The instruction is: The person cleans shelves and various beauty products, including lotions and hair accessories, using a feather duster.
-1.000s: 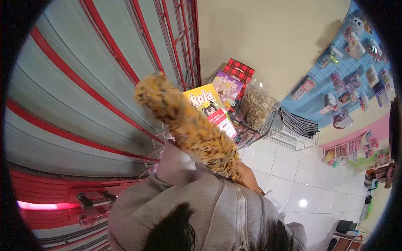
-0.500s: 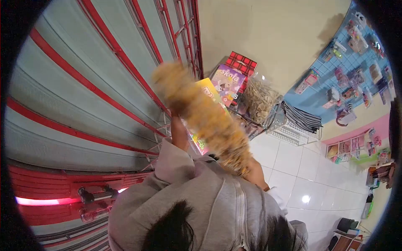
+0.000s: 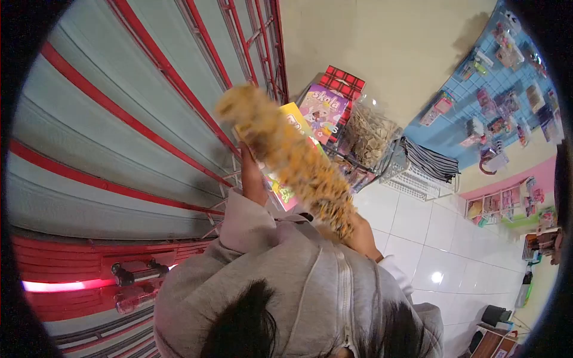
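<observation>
A fluffy orange-brown duster [image 3: 298, 167], blurred toward its upper end, lies diagonally across the middle of the view. My right hand [image 3: 363, 237] is closed around its lower end, with the fingers partly hidden. Beneath the duster is a flat yellow package [image 3: 292, 112] with pink and green print at its lower corner. My left hand [image 3: 253, 179] grips the package's left edge, its thumb along the side and its other fingers hidden. Just beyond the package stands a purple "skola" pack [image 3: 322, 110].
A red plaid box [image 3: 343, 83] and a clear bag of beige pieces [image 3: 371, 134] stand behind. White baskets [image 3: 412, 179] hold striped cloth. Red bars [image 3: 173, 74] run along the left. Small goods hang on a blue wall grid [image 3: 465, 113]. White floor tiles [image 3: 412, 232] lie at right.
The view has shifted slightly, so the packs and wall appear a little higher. The duster's lower end looks sharper, and more of my left hand and its thumb shows.
</observation>
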Action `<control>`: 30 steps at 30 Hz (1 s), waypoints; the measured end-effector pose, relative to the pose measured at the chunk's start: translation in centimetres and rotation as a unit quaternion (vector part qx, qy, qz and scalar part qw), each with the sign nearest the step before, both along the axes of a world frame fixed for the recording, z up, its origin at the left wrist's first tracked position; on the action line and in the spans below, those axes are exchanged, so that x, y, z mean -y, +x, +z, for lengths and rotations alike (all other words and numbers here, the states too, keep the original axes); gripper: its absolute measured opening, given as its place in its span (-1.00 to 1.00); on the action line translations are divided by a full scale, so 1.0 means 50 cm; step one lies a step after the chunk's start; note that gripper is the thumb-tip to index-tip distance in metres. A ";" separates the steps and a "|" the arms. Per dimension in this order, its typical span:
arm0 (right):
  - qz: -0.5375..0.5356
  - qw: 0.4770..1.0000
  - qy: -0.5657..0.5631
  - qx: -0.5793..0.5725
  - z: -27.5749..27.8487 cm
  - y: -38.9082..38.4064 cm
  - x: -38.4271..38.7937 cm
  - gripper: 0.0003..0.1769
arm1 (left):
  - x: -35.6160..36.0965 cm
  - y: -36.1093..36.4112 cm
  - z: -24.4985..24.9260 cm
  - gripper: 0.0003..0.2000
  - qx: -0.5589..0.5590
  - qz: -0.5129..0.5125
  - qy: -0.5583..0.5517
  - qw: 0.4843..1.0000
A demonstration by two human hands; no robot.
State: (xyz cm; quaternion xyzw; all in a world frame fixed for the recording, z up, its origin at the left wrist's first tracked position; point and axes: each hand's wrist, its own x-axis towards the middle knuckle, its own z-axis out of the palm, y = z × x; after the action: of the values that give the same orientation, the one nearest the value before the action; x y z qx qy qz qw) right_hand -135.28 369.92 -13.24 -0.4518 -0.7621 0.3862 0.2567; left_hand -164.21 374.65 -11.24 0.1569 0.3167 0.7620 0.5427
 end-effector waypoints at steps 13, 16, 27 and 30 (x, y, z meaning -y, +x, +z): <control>-0.031 1.000 -0.005 0.000 -0.034 0.005 -0.010 -0.59 | 0.002 -0.020 0.010 -0.36 -0.032 0.022 -0.097 0.995; -0.137 0.988 -0.060 -0.043 -0.043 0.025 -0.036 -0.64 | 0.001 -0.032 -0.012 -0.40 -0.040 0.019 -0.110 0.993; -0.348 0.907 0.076 -0.226 -0.030 0.168 -0.090 -0.57 | -0.024 -0.041 -0.035 -0.63 -0.336 0.014 -0.152 0.929; -0.365 0.906 0.086 -0.196 -0.008 0.198 -0.078 -0.54 | -0.039 -0.061 -0.046 -0.68 -0.485 0.003 -0.123 0.866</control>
State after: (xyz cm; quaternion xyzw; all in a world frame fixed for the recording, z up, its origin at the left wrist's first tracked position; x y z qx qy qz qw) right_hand -125.36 373.80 -13.64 -0.5895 -0.5086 0.2794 0.5619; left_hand -167.23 376.59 -13.54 0.4371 0.6317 0.5466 0.3334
